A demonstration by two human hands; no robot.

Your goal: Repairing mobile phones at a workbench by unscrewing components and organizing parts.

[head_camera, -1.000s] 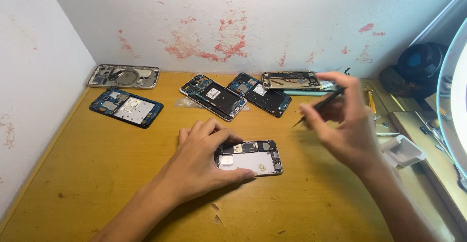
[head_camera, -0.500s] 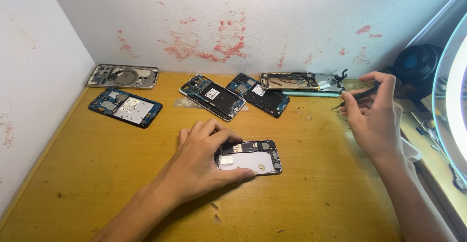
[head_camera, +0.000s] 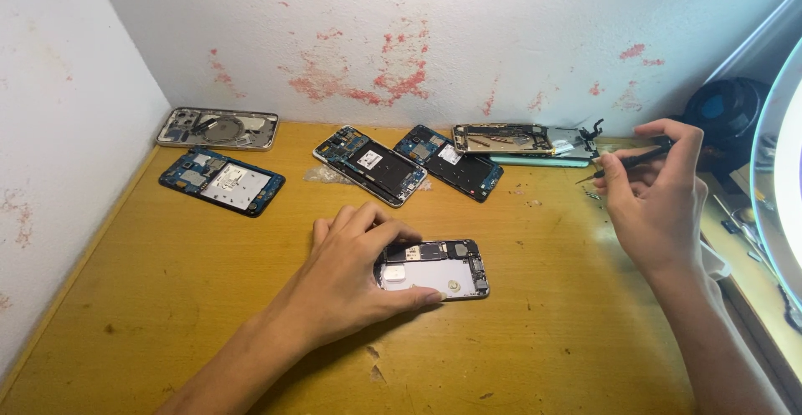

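Phone (head_camera: 434,270) lies opened near the middle of the table (head_camera: 209,298), long axis running left to right, pinned under the left hand (head_camera: 351,277).

Left hand clamps the phone's left end, fingers over the far edge and thumb along the near edge. Right hand (head_camera: 656,194) hovers well apart, to the right and farther back, pinching black tweezers (head_camera: 622,163) whose tip points left. The phone lies left of and nearer than the tweezers. Five more opened phones (head_camera: 372,164) line the far side.
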